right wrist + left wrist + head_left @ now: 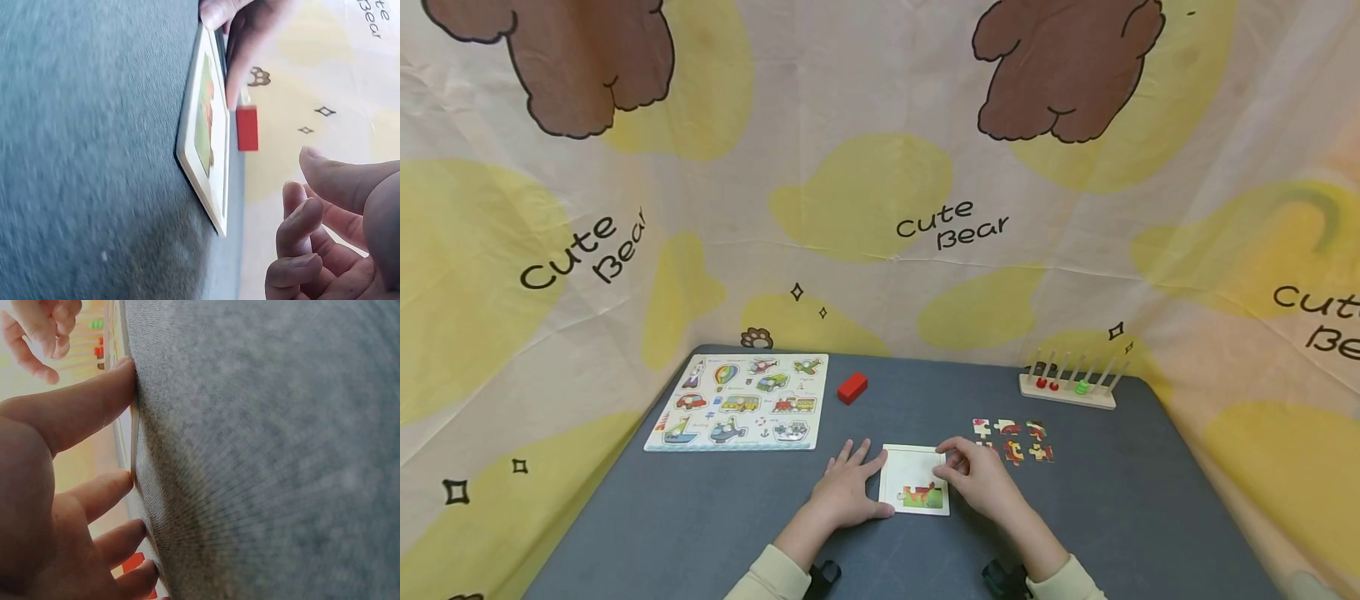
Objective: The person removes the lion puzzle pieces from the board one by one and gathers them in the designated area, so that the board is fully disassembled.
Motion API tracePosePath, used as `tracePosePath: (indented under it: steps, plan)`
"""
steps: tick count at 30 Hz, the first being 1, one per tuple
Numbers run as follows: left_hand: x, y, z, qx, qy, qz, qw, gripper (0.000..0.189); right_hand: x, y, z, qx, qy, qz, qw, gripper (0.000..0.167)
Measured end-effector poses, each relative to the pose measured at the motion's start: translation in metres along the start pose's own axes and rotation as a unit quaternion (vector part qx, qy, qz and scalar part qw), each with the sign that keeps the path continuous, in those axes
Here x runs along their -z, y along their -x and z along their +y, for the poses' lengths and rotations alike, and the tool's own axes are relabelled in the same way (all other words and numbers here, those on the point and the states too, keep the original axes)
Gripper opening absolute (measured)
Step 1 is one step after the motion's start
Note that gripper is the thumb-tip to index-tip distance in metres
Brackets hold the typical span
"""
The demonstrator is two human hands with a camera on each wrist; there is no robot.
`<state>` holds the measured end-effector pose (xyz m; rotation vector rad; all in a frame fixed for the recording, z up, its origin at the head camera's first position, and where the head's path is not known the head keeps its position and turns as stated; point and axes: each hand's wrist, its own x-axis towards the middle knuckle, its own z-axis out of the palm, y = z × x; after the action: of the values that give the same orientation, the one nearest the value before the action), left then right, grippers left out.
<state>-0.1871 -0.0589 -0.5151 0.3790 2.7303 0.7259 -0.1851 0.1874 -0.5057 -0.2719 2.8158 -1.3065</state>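
A white square puzzle tray point(895, 458) lies on the table between the hands. Joined jigsaw pieces point(922, 497) with a green and orange picture fill its lower right part. My left hand point(844, 492) spreads its fingers along the tray's left side, thumb at the lower left corner and index finger near the upper left. Over the tray's right edge hovers my right hand point(981, 479), its fingers loosely bent. In the right wrist view, a gap shows between the thumb point(337, 181) and fingers, with nothing held there.
Several loose jigsaw pieces point(1013, 452) lie right of the tray, partly behind the right hand. A red block point(852, 388) and a picture board of vehicles point(752, 402) are at the back left. A pegged bead counter point(1067, 392) stands at the back right, before a printed curtain point(850, 200).
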Motion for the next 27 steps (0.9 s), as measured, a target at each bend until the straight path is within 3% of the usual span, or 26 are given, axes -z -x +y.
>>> tracePosePath:
  steps: [15, 21, 27]
  plan:
    - [0.0, -0.001, 0.0, 0.005, -0.002, -0.006, 1.0, 0.087, -0.019, 0.002, -0.01, 0.03, -0.011, -0.058, 0.9978, 0.027]
    - [0.0, 0.0, -0.001, 0.0, -0.003, -0.005, 1.0, 0.087, -0.03, 0.0, -0.008, 0.052, 0.01, -0.107, 0.9928, 0.027]
    - [0.0, 0.0, -0.002, 0.001, -0.003, -0.004, 1.0, 0.087, -0.037, -0.002, -0.009, 0.046, 0.034, -0.146, 0.9877, 0.027]
